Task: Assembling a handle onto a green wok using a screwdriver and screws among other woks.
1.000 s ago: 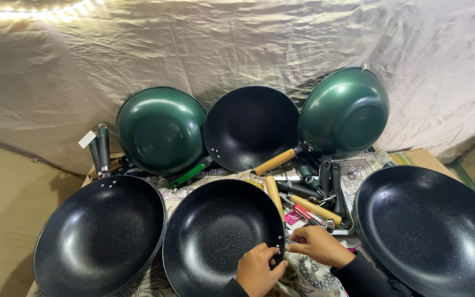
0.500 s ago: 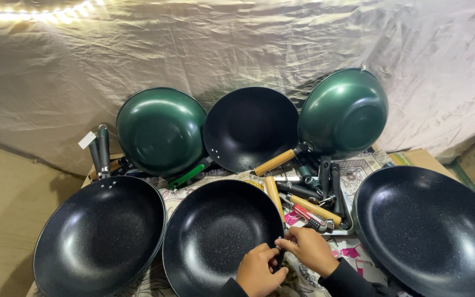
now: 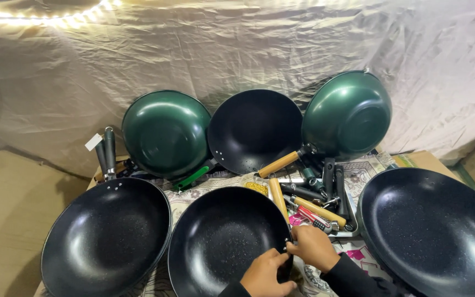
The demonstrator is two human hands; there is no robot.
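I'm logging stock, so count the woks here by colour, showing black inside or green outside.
Black woks, inside showing: 4
Green woks, outside showing: 2
Total: 6 woks

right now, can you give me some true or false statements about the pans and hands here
1. Both hands touch the middle black pan at its right rim. True: left hand, right hand.
2. Two green pans lean against the cloth. True: one left, one right.
3. The left black pan has no handle. False: a dark handle is fitted.
4. The loose handles lie inside the right black pan. False: they lie beside it, on the table.
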